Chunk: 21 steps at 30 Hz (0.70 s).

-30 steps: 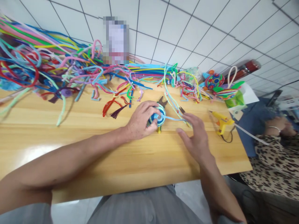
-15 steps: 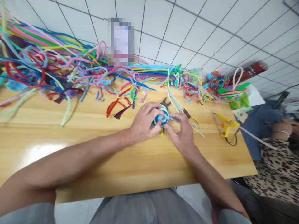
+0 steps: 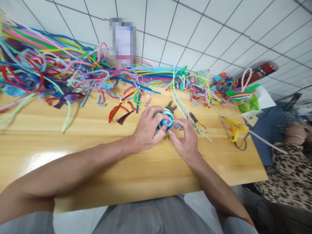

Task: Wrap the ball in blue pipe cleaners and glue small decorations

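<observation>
A small round coil of blue, green and white pipe cleaner (image 3: 166, 121) sits on the wooden table (image 3: 97, 156) near its middle. My left hand (image 3: 147, 127) is wrapped round the coil's left side. My right hand (image 3: 184, 138) pinches the light blue strand at the coil's right side, thumb and fingers pressed together. A brown forked piece (image 3: 171, 106) sticks out just behind the coil. Pliers with yellow handles (image 3: 198, 123) lie just right of my right hand.
A big tangle of coloured pipe cleaners (image 3: 60, 74) covers the table's back and left. A yellow glue gun (image 3: 234, 128) lies at the right, near finished coiled figures (image 3: 231, 89). Another person in a leopard-print garment (image 3: 287, 175) sits at the far right.
My right hand has moved left from the loose strand to the coil and closed on it. My left hand has stayed on the coil.
</observation>
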Motion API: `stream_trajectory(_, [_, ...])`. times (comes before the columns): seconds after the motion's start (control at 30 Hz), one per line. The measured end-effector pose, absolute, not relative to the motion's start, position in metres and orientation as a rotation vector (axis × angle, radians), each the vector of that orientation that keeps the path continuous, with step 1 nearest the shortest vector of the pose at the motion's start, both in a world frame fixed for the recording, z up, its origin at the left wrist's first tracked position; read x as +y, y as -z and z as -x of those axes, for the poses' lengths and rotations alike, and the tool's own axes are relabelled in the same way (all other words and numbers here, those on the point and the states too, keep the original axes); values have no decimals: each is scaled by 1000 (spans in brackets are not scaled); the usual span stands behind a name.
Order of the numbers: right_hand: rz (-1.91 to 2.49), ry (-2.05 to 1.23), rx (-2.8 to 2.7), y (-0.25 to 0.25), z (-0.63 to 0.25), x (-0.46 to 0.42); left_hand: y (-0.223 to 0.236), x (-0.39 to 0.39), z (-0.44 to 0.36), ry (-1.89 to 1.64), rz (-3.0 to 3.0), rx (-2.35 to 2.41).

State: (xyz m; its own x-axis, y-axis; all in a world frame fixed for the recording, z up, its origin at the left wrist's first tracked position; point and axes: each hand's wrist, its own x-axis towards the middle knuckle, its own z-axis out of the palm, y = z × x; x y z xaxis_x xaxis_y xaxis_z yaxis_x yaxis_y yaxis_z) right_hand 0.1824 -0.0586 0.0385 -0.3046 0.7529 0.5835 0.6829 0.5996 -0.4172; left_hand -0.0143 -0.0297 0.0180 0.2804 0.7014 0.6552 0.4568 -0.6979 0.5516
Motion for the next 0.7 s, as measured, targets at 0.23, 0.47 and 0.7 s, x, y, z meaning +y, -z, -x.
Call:
stream_trajectory(0.23, [1124, -136, -2029, -33, -180, -60, -24, -31, 15, -1335, -2315, 1160])
stream_trajectory(0.47, [1098, -81, -1996, -33, -178, -64, -28, -29, 18, -1322, -2325, 1211])
stream_trajectory(0.7, [1070, 20, -2070, -30, -180, -65, -24, -28, 14, -1417, -2268, 1085])
